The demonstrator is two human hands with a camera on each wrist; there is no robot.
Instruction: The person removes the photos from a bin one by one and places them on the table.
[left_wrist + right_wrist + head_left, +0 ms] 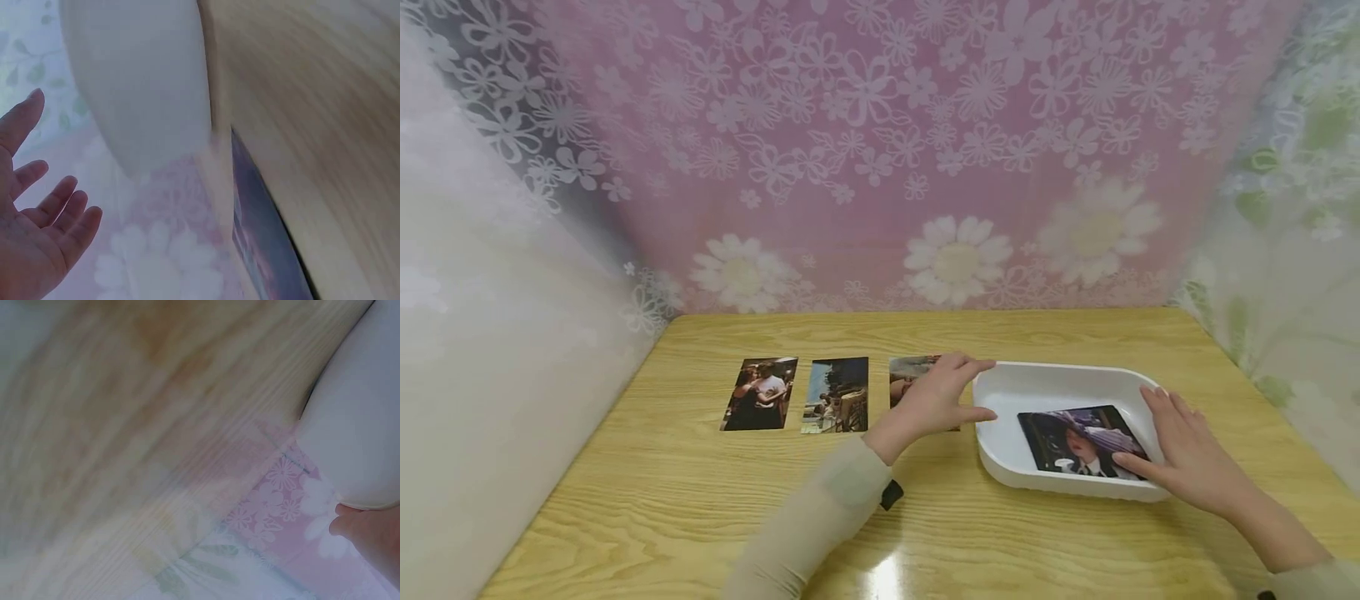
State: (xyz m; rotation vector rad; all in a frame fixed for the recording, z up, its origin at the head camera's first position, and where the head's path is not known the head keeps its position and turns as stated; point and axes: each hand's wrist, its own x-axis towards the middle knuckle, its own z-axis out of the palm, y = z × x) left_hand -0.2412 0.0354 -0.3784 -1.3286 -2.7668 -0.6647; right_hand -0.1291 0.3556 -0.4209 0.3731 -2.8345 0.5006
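A white plastic basin (1045, 379) stands on the wooden table, with a photo of a person in a wide purple hat (1086, 442) lying inside. At its left rim hovers my left hand (936, 392), thumb and fingers spread; the left wrist view shows the palm and loosely bent fingers (78, 228) apart from the basin wall (144, 81). My right hand (1195, 454) rests at the right rim, its thumb reaching inside over the photo's corner. In the right wrist view its fingertips (347, 519) meet the rim of the basin (365, 444).
Left of the basin, three photos lie in a row: a couple (760, 396), an outdoor scene (838, 396), and one partly hidden behind my left hand (906, 375). Flowered pink cloth (865, 167) hangs behind the wooden table (662, 500), with pale cloth at both sides.
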